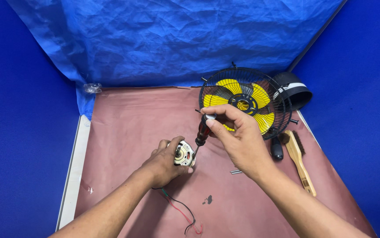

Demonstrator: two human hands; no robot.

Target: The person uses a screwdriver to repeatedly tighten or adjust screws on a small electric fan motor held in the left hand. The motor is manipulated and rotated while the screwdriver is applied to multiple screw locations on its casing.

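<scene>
My left hand (164, 164) grips a small silver fan motor (184, 154) and holds it down on the reddish-brown table (123, 128). Red and black wires (181, 211) trail from under that hand toward me. My right hand (238, 139) holds a screwdriver (202, 133) with a dark red handle by its top end. The shaft slants down and its tip meets the right side of the motor.
A black wire fan cage with yellow blades (245, 102) stands just behind my right hand, a black cylindrical part (295, 90) beside it. A wooden wire brush (299, 161), a black handle (277, 149) and a small metal pin (236, 172) lie to the right. Blue tarp (172, 39) backs the table.
</scene>
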